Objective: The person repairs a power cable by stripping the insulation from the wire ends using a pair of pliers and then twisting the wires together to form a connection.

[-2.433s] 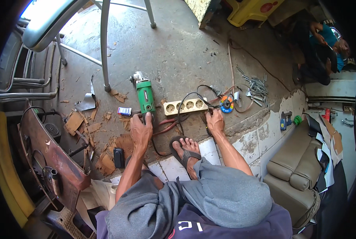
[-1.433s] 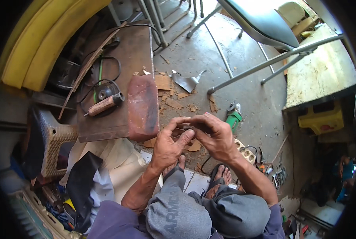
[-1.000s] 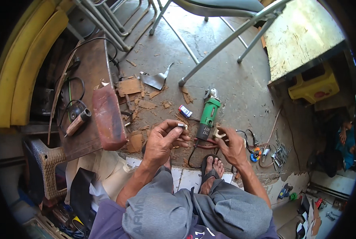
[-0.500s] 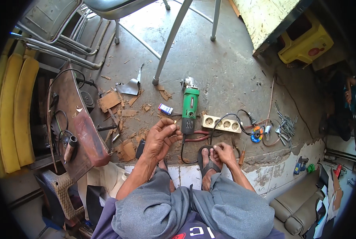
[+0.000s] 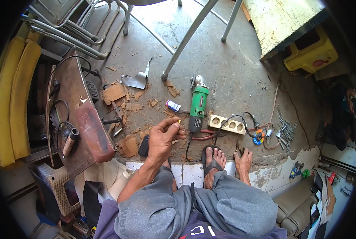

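Observation:
Between the thumb and fingers of my left hand (image 5: 164, 137) is a small gold-yellow piece (image 5: 179, 121), too small to name. The hand is raised just left of a green angle grinder (image 5: 198, 102), which lies on the floor with its disc end away from me. My right hand (image 5: 244, 160) is low beside my right foot, fingers stretched down and apart by the pliers (image 5: 238, 145). It hides part of the tools there. A white power strip (image 5: 226, 124) lies right of the grinder. A small blue-and-white box (image 5: 172, 105) is to its left.
Metal chair legs (image 5: 186, 44) stand ahead. Bolts or metal rods (image 5: 286, 133) are heaped at the right, near a colourful round disc (image 5: 259, 136). Torn brown scraps (image 5: 114, 92) litter the floor at left, beside a worn curved panel (image 5: 92, 131). Black cables run by my feet.
My right hand has moved right and down, from above my right foot to the tools on the floor. My left hand still pinches the small piece. The whole view has shifted slightly.

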Demonstrator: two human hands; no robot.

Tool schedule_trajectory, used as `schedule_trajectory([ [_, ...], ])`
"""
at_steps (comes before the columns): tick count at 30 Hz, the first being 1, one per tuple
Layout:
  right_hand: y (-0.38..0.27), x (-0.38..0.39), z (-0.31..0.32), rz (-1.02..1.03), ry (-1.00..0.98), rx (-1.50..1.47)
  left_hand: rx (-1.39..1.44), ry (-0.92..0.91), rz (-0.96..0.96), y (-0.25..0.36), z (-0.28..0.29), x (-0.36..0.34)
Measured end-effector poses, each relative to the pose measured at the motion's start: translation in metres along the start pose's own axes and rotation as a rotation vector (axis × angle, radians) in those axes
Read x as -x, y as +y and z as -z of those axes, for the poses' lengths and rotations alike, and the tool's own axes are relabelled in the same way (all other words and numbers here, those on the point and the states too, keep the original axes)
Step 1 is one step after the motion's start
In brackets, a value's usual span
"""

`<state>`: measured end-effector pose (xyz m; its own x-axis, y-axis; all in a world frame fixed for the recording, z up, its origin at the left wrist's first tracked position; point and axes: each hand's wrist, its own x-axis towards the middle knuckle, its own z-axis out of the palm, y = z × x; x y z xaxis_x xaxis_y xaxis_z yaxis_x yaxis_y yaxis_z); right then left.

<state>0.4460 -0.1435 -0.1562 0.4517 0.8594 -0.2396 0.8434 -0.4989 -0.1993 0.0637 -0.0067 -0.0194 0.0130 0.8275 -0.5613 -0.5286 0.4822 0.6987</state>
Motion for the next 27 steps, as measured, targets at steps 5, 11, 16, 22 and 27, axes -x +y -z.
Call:
schedule_trajectory([
  [5, 0.021, -0.002, 0.002, 0.095, 0.006, -0.123, 0.006, -0.026, 0.004, 0.000, -0.004, 0.004],
  [11, 0.041, 0.018, 0.000, 0.140, 0.134, 0.055, -0.067, 0.005, 0.008, -0.007, -0.002, 0.002],
  [16, -0.015, 0.003, 0.013, 0.156, -0.026, 0.185, -0.090, 0.026, -0.015, -0.009, 0.003, 0.007],
  [22, -0.019, 0.000, 0.013, 0.245, 0.034, 0.124, -0.044, -0.050, 0.033, -0.008, -0.009, 0.005],
  [27, -0.030, -0.006, 0.016, 0.191, -0.122, -0.307, -0.041, -0.024, 0.035, -0.003, -0.006, 0.011],
])
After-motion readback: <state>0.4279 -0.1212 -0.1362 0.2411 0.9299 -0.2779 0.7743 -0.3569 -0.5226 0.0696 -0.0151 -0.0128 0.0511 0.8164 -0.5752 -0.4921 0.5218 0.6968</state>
